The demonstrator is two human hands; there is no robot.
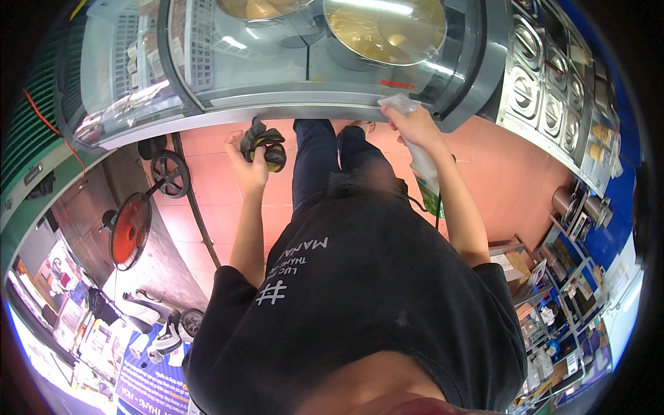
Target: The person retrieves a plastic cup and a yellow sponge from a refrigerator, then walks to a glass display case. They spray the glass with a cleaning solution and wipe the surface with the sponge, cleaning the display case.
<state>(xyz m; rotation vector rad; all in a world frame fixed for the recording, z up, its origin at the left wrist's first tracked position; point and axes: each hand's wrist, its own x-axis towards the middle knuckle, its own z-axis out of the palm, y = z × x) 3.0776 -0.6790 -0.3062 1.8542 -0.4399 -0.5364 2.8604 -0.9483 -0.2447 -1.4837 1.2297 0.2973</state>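
Bunched in my left hand [251,163] is a dark grey and yellow cloth [270,148], held in front of the display case's lower edge. On the other side, my right hand [417,127] grips a whitish translucent bottle [426,168] with green on its lower part; it looks like a spray bottle. Its pale top [399,104] shows above my fingers, near the metal frame. Ahead stands a glass display case [249,67]. Seen through its glass are a large metal pot of yellowish liquid [386,31] and a second pot [262,8].
White plastic baskets [199,46] stand inside the case at left. Lidded steel food pans [524,93] line a counter at right. A red fan [129,231], a wheel [170,174] and a scooter [161,321] are at left. Shelves with boxes [511,267] stand behind at right.
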